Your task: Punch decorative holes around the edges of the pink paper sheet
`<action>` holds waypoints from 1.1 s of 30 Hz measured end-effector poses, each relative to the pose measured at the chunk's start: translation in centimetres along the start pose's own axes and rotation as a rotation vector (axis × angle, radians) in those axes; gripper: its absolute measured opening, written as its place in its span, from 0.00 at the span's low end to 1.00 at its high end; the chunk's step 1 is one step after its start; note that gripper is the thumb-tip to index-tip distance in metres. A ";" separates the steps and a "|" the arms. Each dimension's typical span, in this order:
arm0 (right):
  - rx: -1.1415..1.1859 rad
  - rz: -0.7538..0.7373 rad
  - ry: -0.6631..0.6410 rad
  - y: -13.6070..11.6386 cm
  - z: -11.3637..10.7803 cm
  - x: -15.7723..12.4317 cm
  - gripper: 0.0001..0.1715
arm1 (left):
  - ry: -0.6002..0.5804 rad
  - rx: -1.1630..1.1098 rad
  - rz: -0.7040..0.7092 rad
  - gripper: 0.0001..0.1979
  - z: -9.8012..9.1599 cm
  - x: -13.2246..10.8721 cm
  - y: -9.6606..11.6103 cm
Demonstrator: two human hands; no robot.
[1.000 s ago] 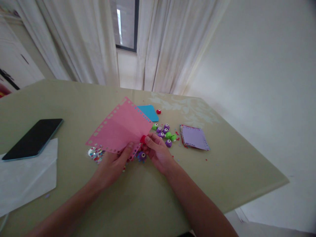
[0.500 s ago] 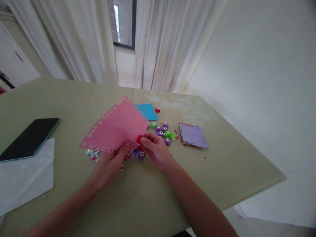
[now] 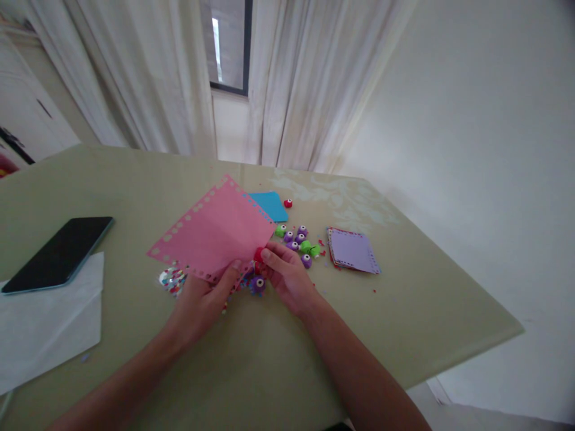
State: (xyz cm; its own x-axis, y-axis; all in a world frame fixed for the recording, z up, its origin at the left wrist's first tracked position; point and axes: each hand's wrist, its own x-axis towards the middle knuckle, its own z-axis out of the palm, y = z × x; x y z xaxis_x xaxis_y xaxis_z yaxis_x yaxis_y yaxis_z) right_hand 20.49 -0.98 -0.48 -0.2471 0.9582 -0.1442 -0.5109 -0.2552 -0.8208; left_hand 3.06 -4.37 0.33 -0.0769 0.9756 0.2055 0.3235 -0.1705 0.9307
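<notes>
A pink paper sheet [image 3: 215,233] with punched holes along its edges is raised over the table, pinched by my left hand [image 3: 209,296] at its near edge, thumb on top. My right hand [image 3: 287,272] is closed on a small red punch [image 3: 260,255] at the sheet's right near edge. Just below them lies a purple punch [image 3: 257,285] with an eye on it. Beyond my right hand sit several purple punches [image 3: 306,261] and green punches [image 3: 309,248]. Colourful paper bits [image 3: 172,280] lie partly under the sheet.
A stack of punched sheets, purple on top [image 3: 354,251], lies on the right. Blue paper [image 3: 272,206] and another red punch [image 3: 288,203] are farther back. On the left, a black phone [image 3: 58,254] rests partly over white paper [image 3: 54,323]. The green table [image 3: 251,371] has a right edge.
The pink sheet looks flatter and slightly turned. The red punch and my right fingers have shifted a little against its edge. The whole view has moved slightly.
</notes>
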 end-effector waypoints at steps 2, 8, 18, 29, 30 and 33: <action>0.004 -0.003 0.000 0.1 0.0 0.0 0.26 | 0.006 0.033 0.039 0.16 0.0 -0.1 -0.3; -0.020 -0.031 -0.003 0.3 0.0 -0.1 0.26 | -0.039 0.055 0.051 0.18 0.1 -0.4 -1.1; -0.112 -0.057 -0.030 0.0 0.1 -0.3 0.26 | -0.035 0.077 0.037 0.18 0.3 -0.7 -0.3; -0.084 -0.104 -0.024 0.6 0.4 -0.2 0.22 | -0.039 0.020 -0.029 0.20 0.5 -1.1 0.1; -0.080 -0.105 -0.024 0.6 0.5 -0.2 0.22 | -0.038 0.016 -0.036 0.20 0.5 -1.1 0.0; -0.079 -0.110 -0.028 0.5 0.6 -0.3 0.23 | -0.045 -0.002 -0.060 0.19 0.5 -1.0 -0.3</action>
State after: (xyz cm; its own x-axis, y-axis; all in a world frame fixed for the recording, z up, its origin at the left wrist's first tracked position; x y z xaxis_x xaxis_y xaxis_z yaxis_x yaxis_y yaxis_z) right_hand 19.83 -1.45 -0.49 -0.2161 0.9757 -0.0364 -0.4700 -0.1366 -0.8720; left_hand 3.49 -5.19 -0.24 -0.0531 0.9893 0.1356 0.3179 -0.1120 0.9415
